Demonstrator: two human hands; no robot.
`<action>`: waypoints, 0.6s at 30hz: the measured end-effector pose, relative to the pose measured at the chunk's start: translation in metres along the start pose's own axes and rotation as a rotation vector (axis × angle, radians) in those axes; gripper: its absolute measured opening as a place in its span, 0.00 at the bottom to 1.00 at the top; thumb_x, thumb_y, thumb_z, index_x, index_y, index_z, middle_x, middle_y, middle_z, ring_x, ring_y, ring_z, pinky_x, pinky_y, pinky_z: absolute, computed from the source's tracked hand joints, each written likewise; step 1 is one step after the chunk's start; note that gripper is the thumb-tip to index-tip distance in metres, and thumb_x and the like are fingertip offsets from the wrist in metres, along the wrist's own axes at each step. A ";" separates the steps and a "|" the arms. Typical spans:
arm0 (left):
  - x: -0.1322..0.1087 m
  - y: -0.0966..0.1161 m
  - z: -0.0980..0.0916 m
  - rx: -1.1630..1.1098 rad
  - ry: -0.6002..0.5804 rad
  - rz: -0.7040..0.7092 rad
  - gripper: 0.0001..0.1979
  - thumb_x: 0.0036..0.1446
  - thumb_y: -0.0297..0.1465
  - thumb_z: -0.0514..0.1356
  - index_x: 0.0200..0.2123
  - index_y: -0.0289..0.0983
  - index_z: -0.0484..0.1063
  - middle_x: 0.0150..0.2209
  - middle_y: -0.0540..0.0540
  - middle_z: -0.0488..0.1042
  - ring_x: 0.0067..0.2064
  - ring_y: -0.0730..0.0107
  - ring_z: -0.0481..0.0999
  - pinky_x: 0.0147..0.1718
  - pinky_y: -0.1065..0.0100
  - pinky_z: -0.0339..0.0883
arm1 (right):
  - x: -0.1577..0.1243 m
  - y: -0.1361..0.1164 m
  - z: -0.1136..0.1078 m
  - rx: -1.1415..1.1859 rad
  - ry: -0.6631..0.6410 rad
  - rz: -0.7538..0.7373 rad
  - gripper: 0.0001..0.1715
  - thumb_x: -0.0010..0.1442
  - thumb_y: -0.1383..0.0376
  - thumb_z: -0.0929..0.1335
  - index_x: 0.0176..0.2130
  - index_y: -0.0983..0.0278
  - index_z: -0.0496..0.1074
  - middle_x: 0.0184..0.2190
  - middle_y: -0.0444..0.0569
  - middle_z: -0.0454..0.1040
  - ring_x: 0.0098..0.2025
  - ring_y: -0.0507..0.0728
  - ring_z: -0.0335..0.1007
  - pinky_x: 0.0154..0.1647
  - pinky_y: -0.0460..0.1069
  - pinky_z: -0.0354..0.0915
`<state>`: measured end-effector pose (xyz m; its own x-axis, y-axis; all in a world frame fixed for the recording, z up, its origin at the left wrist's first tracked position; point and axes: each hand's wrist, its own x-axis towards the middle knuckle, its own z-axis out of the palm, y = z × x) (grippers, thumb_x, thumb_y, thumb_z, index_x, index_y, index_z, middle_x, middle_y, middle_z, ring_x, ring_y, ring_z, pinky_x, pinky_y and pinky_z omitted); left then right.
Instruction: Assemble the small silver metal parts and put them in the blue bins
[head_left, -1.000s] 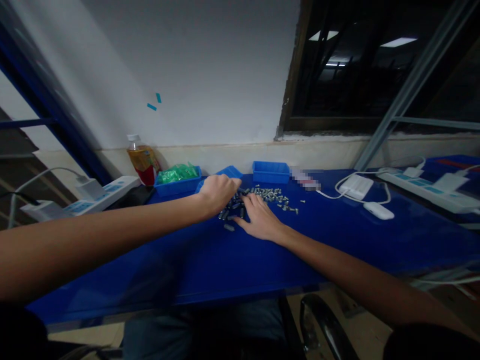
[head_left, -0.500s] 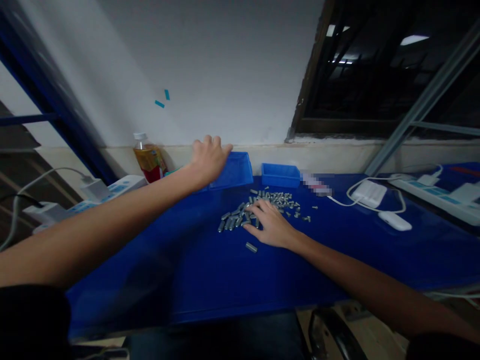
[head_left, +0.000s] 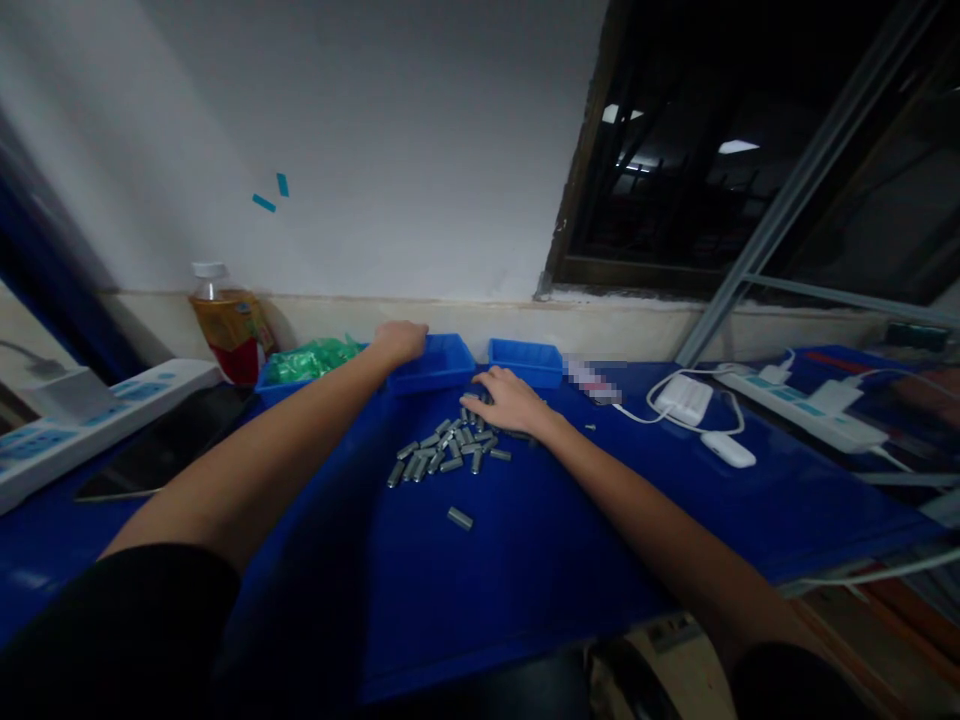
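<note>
My left hand [head_left: 401, 342] is closed on the rim of a blue plastic bin [head_left: 431, 376] at the back of the table, its fingertips partly hidden. The bin's visible inside looks bare. My right hand [head_left: 511, 402] lies over the far part of a heap of metal cylinders [head_left: 442, 450], thumb and fingers apart. What lies beneath that palm is hidden. One loose cylinder [head_left: 460, 518] rests nearer the table's front edge.
A second blue bin [head_left: 526, 360] stands right of the first. On the left are a bin with green plastic [head_left: 315, 360], a drink bottle [head_left: 225, 325], a dark flat device [head_left: 169, 440] and a power strip [head_left: 112, 415]. White adapters and cables [head_left: 684, 400] lie right.
My left hand has lowered from above the bin onto its rim and closed. My right hand has moved toward the far side of the heap. The view has shifted right.
</note>
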<state>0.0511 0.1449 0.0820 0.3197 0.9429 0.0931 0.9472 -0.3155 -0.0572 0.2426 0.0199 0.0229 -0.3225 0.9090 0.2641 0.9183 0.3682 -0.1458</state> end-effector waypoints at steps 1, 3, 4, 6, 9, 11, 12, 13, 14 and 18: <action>0.002 -0.002 0.006 -0.010 -0.011 -0.017 0.23 0.56 0.37 0.55 0.54 0.34 0.68 0.49 0.30 0.73 0.50 0.48 0.72 0.47 0.54 0.64 | 0.005 0.000 0.002 0.000 -0.040 0.000 0.31 0.62 0.45 0.59 0.52 0.63 0.67 0.48 0.56 0.68 0.51 0.61 0.64 0.48 0.54 0.60; 0.004 -0.005 0.016 -0.041 -0.037 -0.028 0.23 0.55 0.36 0.56 0.53 0.34 0.68 0.50 0.32 0.73 0.50 0.51 0.72 0.47 0.58 0.64 | 0.007 -0.004 0.006 0.004 -0.091 -0.027 0.31 0.61 0.43 0.59 0.51 0.62 0.67 0.47 0.55 0.69 0.49 0.61 0.64 0.46 0.54 0.60; 0.005 -0.006 0.020 -0.054 -0.044 -0.022 0.22 0.56 0.35 0.56 0.53 0.35 0.68 0.50 0.33 0.73 0.50 0.53 0.72 0.47 0.59 0.64 | 0.006 -0.006 0.007 0.004 -0.095 -0.048 0.30 0.61 0.43 0.59 0.50 0.61 0.68 0.46 0.55 0.69 0.48 0.61 0.65 0.46 0.53 0.61; 0.004 -0.005 0.026 -0.067 -0.042 -0.017 0.21 0.57 0.33 0.54 0.54 0.36 0.67 0.51 0.35 0.72 0.50 0.55 0.72 0.46 0.61 0.64 | 0.000 -0.011 0.008 0.003 -0.076 -0.096 0.27 0.61 0.44 0.60 0.46 0.61 0.69 0.43 0.53 0.70 0.46 0.59 0.65 0.45 0.53 0.60; 0.000 0.001 0.030 -0.097 -0.001 -0.007 0.20 0.60 0.32 0.51 0.55 0.39 0.66 0.52 0.38 0.71 0.51 0.58 0.71 0.48 0.62 0.63 | -0.011 -0.016 0.006 0.010 -0.065 -0.159 0.24 0.61 0.46 0.61 0.43 0.61 0.70 0.41 0.51 0.70 0.44 0.58 0.65 0.43 0.51 0.60; -0.009 0.008 0.027 -0.169 0.135 -0.003 0.19 0.62 0.32 0.48 0.54 0.37 0.67 0.52 0.38 0.71 0.52 0.60 0.69 0.50 0.61 0.61 | -0.017 -0.019 0.002 0.012 -0.078 -0.186 0.24 0.62 0.46 0.61 0.42 0.62 0.70 0.40 0.51 0.70 0.44 0.57 0.65 0.43 0.51 0.60; -0.016 0.011 0.023 -0.217 0.252 -0.010 0.19 0.63 0.32 0.47 0.53 0.35 0.67 0.51 0.37 0.70 0.52 0.61 0.68 0.51 0.61 0.61 | -0.019 -0.020 0.001 0.011 -0.087 -0.195 0.24 0.62 0.47 0.61 0.43 0.62 0.70 0.40 0.50 0.70 0.43 0.57 0.65 0.42 0.50 0.60; -0.025 0.014 0.017 -0.254 0.387 -0.020 0.19 0.63 0.31 0.46 0.53 0.33 0.66 0.50 0.36 0.70 0.52 0.60 0.67 0.52 0.60 0.60 | -0.020 -0.022 0.000 0.010 -0.096 -0.200 0.24 0.62 0.47 0.60 0.43 0.62 0.70 0.40 0.51 0.70 0.43 0.57 0.66 0.42 0.50 0.59; -0.037 0.018 0.009 -0.274 0.506 -0.013 0.18 0.63 0.30 0.46 0.51 0.32 0.67 0.50 0.35 0.69 0.53 0.60 0.66 0.53 0.59 0.59 | -0.020 -0.023 -0.001 0.006 -0.101 -0.201 0.24 0.63 0.47 0.60 0.42 0.62 0.70 0.40 0.51 0.70 0.43 0.57 0.66 0.42 0.50 0.59; -0.116 0.032 -0.032 -0.310 0.589 0.176 0.13 0.62 0.30 0.48 0.43 0.33 0.70 0.44 0.40 0.71 0.50 0.61 0.66 0.52 0.60 0.60 | -0.019 -0.029 -0.001 -0.059 -0.083 -0.170 0.24 0.64 0.48 0.58 0.40 0.63 0.71 0.39 0.52 0.71 0.44 0.58 0.66 0.43 0.51 0.59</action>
<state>0.0453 0.0215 0.1016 0.3464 0.6872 0.6385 0.8152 -0.5573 0.1576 0.2224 -0.0083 0.0229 -0.4900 0.8484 0.2001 0.8599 0.5081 -0.0487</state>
